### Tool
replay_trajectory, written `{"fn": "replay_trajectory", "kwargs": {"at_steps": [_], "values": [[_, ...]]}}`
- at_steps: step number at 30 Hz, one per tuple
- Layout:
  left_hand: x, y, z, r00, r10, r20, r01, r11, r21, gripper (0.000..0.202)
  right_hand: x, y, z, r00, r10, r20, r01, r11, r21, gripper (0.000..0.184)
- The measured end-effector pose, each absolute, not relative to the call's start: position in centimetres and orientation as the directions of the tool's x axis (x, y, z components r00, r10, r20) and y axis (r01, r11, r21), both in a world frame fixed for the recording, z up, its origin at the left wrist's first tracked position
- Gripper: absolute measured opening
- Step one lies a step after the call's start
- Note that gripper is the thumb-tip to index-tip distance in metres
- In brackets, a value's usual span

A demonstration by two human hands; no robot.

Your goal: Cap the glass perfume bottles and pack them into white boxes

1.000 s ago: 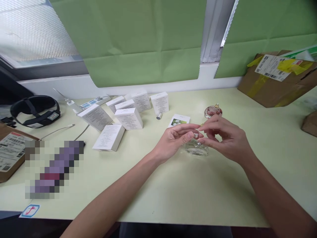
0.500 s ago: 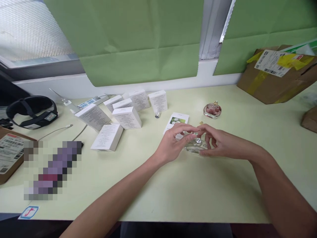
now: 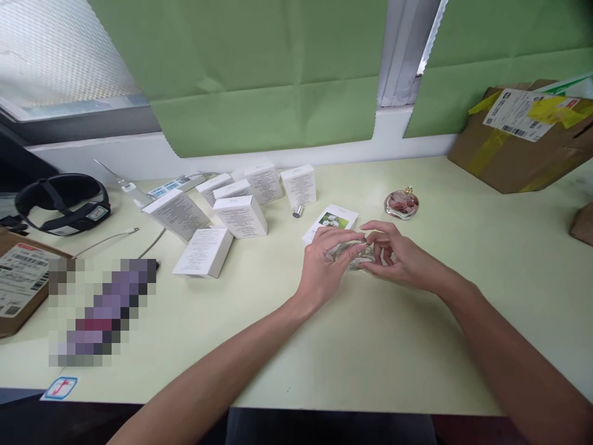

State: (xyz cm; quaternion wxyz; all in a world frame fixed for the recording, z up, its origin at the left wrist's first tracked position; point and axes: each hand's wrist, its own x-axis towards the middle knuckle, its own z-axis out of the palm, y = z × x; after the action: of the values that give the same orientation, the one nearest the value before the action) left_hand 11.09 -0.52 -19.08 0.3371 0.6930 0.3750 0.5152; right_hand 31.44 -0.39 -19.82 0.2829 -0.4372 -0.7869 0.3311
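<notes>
A clear, rounded glass bottle sits on the table between my two hands, partly hidden by them. My left hand reaches over it from the left, thumb and fingertips closed on a small silver piece at the bottle's top. From the other side my right hand curls its fingers around the bottle, thumb low against the glass and index finger near the top. Just behind the left hand lies a white card with a flower picture. A bottle with dark pink contents and a gold top stands beyond the right hand.
Several small white boxes stand left of centre, with a silver cap near them. Farther left are a black head strap, cables, a blurred purple item and a brown carton. A taped cardboard box occupies the back right.
The fingertips of my left hand have come down onto the bottle's top from a little above it. Around the bottle my right hand has shifted slightly. The view has moved a little.
</notes>
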Motion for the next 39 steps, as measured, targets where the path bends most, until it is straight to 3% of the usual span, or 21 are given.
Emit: {"fn": "replay_trajectory", "kwargs": {"at_steps": [14, 23, 34, 39], "values": [[10.7, 0.1, -19.9, 0.072, 0.876, 0.477, 0.163, -0.482, 0.861, 0.013, 31.0, -0.1, -21.1, -0.440, 0.854, 0.276, 0.535, 0.496, -0.684, 0.051], [10.7, 0.1, -20.0, 0.059, 0.899, 0.435, 0.134, -0.439, 0.888, 0.013, 30.8, -0.3, -20.7, -0.445, 0.858, 0.255, 0.561, 0.489, -0.668, 0.047], [10.4, 0.3, -19.2, 0.118, 0.889, 0.443, 0.253, -0.459, 0.852, 0.011, 30.7, -0.2, -20.9, -0.486, 0.827, 0.283, 0.513, 0.533, -0.673, 0.045], [10.3, 0.4, -19.4, 0.173, 0.831, 0.529, 0.318, -0.555, 0.769, 0.012, 30.7, -0.3, -21.0, -0.471, 0.841, 0.268, 0.519, 0.509, -0.687, 0.042]]}}
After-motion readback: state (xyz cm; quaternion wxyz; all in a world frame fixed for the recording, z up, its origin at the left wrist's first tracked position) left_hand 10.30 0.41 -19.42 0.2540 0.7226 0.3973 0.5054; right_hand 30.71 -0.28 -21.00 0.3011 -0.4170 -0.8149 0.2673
